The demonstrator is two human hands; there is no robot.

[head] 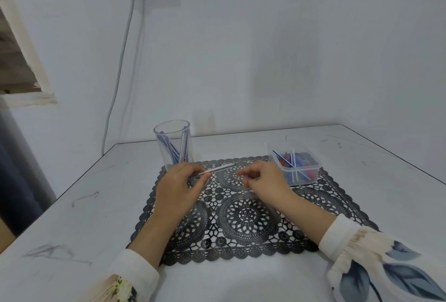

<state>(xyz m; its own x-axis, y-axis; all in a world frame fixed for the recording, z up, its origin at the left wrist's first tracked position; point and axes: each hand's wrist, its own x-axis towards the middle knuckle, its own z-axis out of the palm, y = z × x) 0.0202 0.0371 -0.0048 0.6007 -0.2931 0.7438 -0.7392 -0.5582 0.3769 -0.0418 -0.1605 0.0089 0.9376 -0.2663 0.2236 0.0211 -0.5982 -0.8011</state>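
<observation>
Black lace placemat on white table. Left hand over the mat's far-left part, thumb and fingers pinching a pen. Pen held just above the mat; long axis runs near-left to far-right, free end pointing right and slightly away. Right hand near that end, not touching it; fingers curled, contents too blurred to tell. Behind left hand: clear cup, blue pens leaning inside. On the mat's far-right corner: clear plastic box of blue, red and white pieces.
</observation>
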